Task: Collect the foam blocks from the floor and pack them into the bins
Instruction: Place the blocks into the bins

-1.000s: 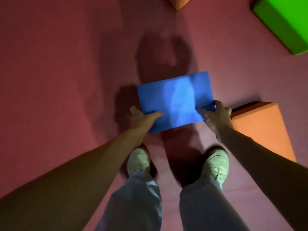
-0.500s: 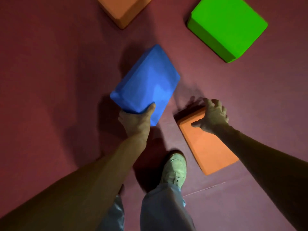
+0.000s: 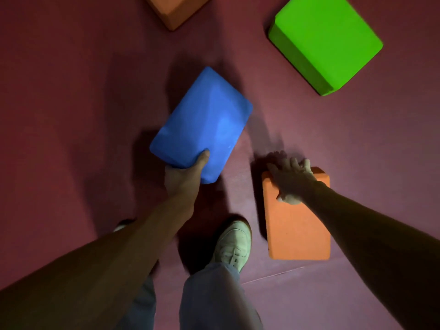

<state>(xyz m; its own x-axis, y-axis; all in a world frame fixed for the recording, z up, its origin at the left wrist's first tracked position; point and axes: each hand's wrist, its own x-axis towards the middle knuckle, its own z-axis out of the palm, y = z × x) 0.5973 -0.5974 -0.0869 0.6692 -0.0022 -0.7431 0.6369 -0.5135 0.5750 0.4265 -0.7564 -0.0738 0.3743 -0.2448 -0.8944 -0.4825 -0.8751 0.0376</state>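
A blue foam block (image 3: 202,125) is held above the dark red floor, tilted up to the right, and my left hand (image 3: 184,175) grips its near corner with the thumb on top. To its right an orange foam block (image 3: 297,232) lies flat on the floor. My right hand (image 3: 291,179) is over that block's far end, fingers curled across the far edge and thumb on the top face. No bin is in view.
A large green foam block (image 3: 326,41) lies on the floor at the upper right. Another orange block (image 3: 176,8) is cut off by the top edge. My right shoe (image 3: 233,246) stands between the blue and orange blocks.
My right hand let go of the blue block and moved right onto the near orange block's far end. The left hand now carries the blue block alone, turned diagonal. I stepped forward.
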